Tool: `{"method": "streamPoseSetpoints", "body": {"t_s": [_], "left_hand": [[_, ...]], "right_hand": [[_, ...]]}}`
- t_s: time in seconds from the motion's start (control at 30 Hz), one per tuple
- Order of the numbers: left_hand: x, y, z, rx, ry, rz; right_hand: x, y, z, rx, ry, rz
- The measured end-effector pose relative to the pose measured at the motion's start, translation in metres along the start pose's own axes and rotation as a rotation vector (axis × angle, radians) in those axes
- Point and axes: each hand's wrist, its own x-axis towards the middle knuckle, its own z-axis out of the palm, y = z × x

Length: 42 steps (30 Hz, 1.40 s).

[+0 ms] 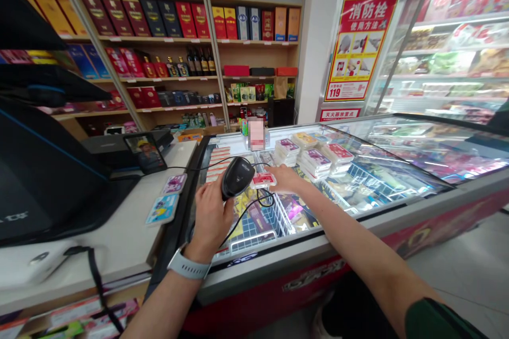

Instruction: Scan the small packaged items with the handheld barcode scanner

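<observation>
My left hand (212,212) is wrapped round a black barcode scanner (237,176), its head aimed to the right and its black cable (246,211) looping down over the freezer glass. My right hand (287,179) rests on the glass lid and holds a small red and white packet (264,180) just in front of the scanner. A pale watch sits on my left wrist.
A glass-topped chest freezer (358,222) holds baskets of frozen goods, with stacks of small packets (314,156) on its lid. To the left is a white counter (119,238) with a black till screen (35,169), a phone (145,152) and cards. Liquor shelves stand behind, a chilled cabinet at right.
</observation>
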Motion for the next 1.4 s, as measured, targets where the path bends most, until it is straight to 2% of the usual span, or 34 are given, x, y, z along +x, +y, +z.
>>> {"method": "streamPoseSetpoints", "body": {"t_s": [0.1, 0.3, 0.37, 0.6, 0.77, 0.87, 1.1, 1.4], "left_hand": [[0.000, 0.000, 0.000, -0.009, -0.018, -0.011], [0.000, 0.001, -0.001, -0.005, 0.001, -0.004], [0.000, 0.001, -0.002, -0.002, 0.004, -0.005], [0.000, 0.001, 0.001, -0.002, -0.037, -0.006], [-0.001, 0.004, 0.000, -0.008, -0.074, 0.013], [0.000, 0.005, 0.000, -0.011, -0.084, 0.017], [-0.001, 0.005, 0.003, -0.026, -0.112, 0.022], [-0.001, 0.005, 0.003, -0.017, -0.120, 0.025]], "right_hand": [[-0.001, 0.007, -0.002, 0.017, -0.027, -0.022], [0.000, 0.011, 0.002, 0.107, 0.020, -0.042], [0.001, 0.011, 0.003, 0.124, 0.116, -0.039], [0.000, 0.003, 0.002, 0.112, 0.637, 0.009], [0.000, -0.002, 0.002, 0.060, 0.824, 0.016], [-0.001, -0.006, 0.002, 0.020, 0.849, 0.036], [-0.005, -0.017, -0.005, -0.056, 0.756, 0.146], [-0.006, -0.018, -0.005, -0.050, 0.759, 0.128]]}}
